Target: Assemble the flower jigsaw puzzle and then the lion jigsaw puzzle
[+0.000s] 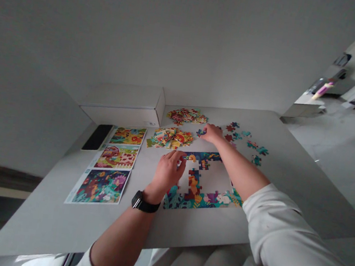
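A partly joined jigsaw puzzle (211, 199) lies on the table in front of me, its dark blue top row and leafy bottom row framing a gap. Inside it are a joined strip with an orange animal (193, 183) and a small loose cluster (205, 165). My left hand (169, 168), wearing a black watch (145, 202), rests over the puzzle's upper left edge, thumb and forefinger bent but apart; it hides the pieces below. Beyond the top edge, my right hand (213, 133) pinches a dark blue puzzle piece (200, 133) at its fingertips.
Two heaps of pieces, one yellowish (172, 138) and one reddish (186, 116), lie behind the puzzle. Loose teal pieces (256, 160) are scattered at right. Three picture sheets (101, 187), a black phone (97, 137) and a white box (126, 103) are at left.
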`<state>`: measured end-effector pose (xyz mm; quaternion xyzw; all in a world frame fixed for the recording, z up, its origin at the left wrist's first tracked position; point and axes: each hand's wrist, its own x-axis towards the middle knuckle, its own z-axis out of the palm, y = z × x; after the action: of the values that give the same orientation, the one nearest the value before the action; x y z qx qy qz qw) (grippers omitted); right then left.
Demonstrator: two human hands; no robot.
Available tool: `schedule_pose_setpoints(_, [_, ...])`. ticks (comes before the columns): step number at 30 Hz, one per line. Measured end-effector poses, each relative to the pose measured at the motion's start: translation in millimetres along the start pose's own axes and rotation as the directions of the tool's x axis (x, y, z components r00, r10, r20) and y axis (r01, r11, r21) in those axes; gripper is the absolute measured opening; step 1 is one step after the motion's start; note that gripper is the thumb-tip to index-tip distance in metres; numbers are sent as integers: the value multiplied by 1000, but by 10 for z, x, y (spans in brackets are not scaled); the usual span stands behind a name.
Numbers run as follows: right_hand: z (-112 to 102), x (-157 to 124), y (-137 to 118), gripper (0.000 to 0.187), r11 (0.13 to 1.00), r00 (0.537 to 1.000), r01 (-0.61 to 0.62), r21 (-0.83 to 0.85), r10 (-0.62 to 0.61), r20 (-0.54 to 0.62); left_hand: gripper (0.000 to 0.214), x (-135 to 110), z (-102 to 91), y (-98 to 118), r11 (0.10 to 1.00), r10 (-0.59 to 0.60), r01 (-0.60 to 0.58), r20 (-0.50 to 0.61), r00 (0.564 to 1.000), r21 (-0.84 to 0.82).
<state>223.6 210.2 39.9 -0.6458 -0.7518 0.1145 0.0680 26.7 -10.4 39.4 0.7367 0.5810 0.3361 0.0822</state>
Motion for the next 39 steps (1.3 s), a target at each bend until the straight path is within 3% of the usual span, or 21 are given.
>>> schedule_pose_setpoints(4, [18, -141, 49, 27, 966, 990, 117, 229, -95, -104, 16, 43, -5, -124, 996, -49, 38, -144, 988, -81])
schedule_pose_setpoints(7, [3, -346, 95, 29, 879, 972, 225, 420, -172, -161, 16, 92, -28, -209, 975, -153, 115, -198, 968, -189])
schedule_pose_setpoints(11, [-20, -790, 105, 35, 695, 935, 324, 642, -337, -106, 18, 136, 2, -250, 895, -253, 191, -105, 962, -403])
schedule_pose_setpoints(13, [-10, -1022, 93, 35, 618, 909, 338, 710, -411, -75, 23, 141, 53, -239, 845, -250, 203, -29, 968, -495])
schedule_pose_setpoints(17, [79, -1309, 55, 35, 529, 892, 322, 786, -447, -65, 26, 131, 153, -198, 795, -194, 193, 61, 979, -575])
schedule_pose_setpoints(20, [174, -1380, 25, 36, 530, 888, 339, 777, -453, -79, 17, 130, 176, -201, 782, -195, 208, 87, 977, -587])
schedule_pose_setpoints(23, [236, -1433, 10, 40, 564, 860, 475, 675, -460, -220, 15, 136, 166, -242, 739, -248, 251, 94, 964, -625])
schedule_pose_setpoints(26, [252, -1496, 12, 39, 578, 734, 679, 453, -553, -395, 16, 144, 150, -285, 679, -302, 294, 110, 947, -672])
schedule_pose_setpoints(28, [257, -1527, 12, 33, 589, 673, 738, 329, -611, -416, 17, 147, 143, -296, 653, -329, 326, 132, 935, -683])
schedule_pose_setpoints(36, [316, -1570, 0, 29, 647, 671, 732, 213, -633, -386, 20, 125, 130, -251, 613, -392, 431, 218, 894, -662])
schedule_pose_setpoints(39, [331, -1579, -2, 28, 648, 676, 730, 216, -641, -364, 18, 120, 120, -262, 655, -417, 449, 205, 885, -607])
